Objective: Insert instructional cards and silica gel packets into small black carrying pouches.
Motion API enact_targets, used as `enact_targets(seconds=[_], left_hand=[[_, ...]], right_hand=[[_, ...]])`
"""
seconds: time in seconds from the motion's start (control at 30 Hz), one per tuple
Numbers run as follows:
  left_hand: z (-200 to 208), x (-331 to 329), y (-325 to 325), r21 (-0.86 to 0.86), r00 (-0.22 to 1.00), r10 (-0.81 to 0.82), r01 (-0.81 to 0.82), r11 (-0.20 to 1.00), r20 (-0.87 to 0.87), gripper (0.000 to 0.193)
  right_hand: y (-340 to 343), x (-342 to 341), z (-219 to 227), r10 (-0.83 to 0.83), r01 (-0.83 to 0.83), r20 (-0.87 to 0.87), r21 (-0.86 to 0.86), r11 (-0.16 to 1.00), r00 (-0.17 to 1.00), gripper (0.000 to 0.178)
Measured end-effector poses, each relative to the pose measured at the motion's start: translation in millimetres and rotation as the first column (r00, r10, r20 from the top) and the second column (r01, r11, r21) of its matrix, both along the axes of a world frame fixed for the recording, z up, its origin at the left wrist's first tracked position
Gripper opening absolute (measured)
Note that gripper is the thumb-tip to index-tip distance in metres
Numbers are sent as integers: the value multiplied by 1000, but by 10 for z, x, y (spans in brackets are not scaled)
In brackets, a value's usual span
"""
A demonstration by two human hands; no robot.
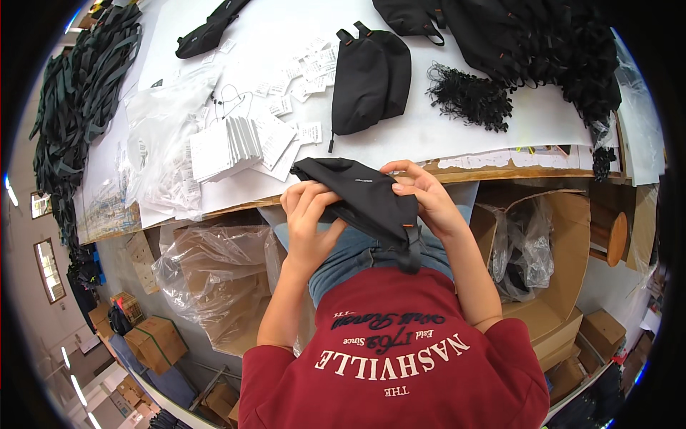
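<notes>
Between my two hands, just off the table's near edge, is a small black fabric bag (364, 194) with an orange tab and a strap loop at its lower right. My left hand (309, 218) has its fingers curled over the bag's left side, the thumb toward its near edge. On the other side my right hand (429, 196) pinches the upper right edge between thumb and fingers. Past them on the table lie more black bags (370, 82), flat, with loops at the top. A stack of white cards (227, 149) stands left of the held bag.
Loose white labels (304, 75) and a clear plastic bag (168, 136) lie on the white table (279, 21). Black cords (469, 96) and piled black bags (529, 43) fill the right. Black straps (82, 107) hang at left. Below stand plastic-lined cardboard boxes (564, 250).
</notes>
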State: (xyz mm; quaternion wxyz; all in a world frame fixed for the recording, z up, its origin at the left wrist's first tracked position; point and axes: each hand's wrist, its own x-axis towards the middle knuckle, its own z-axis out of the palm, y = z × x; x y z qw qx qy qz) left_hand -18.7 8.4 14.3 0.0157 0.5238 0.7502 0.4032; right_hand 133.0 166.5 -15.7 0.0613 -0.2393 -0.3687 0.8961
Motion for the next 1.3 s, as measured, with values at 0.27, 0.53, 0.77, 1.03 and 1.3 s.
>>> enact_targets(seconds=[0.27, 0.53, 0.77, 1.03, 1.3], left_hand=[[-35, -9, -50, 76, 1000, -26, 27, 997, -4, 32], [19, -55, -36, 8, 1000, 6, -6, 1000, 15, 30], [70, -1, -91, 76, 996, -48, 54, 996, -68, 31], [129, -19, -65, 68, 998, 39, -42, 997, 41, 21], [138, 35, -84, -189, 891, 115, -33, 981, 439, 21]], right_hand=[[-40, -13, -13, 32, -32, -16, -9, 999, 999, 37], [-53, 23, -74, 45, -45, -23, -14, 999, 999, 36], [-109, 1, 13, 26, -28, -55, -24, 999, 998, 33], [-149, 191, -100, 63, -79, -169, -88, 993, 984, 65], [-22, 252, 149, -37, 31, 36, 162, 986, 999, 55]])
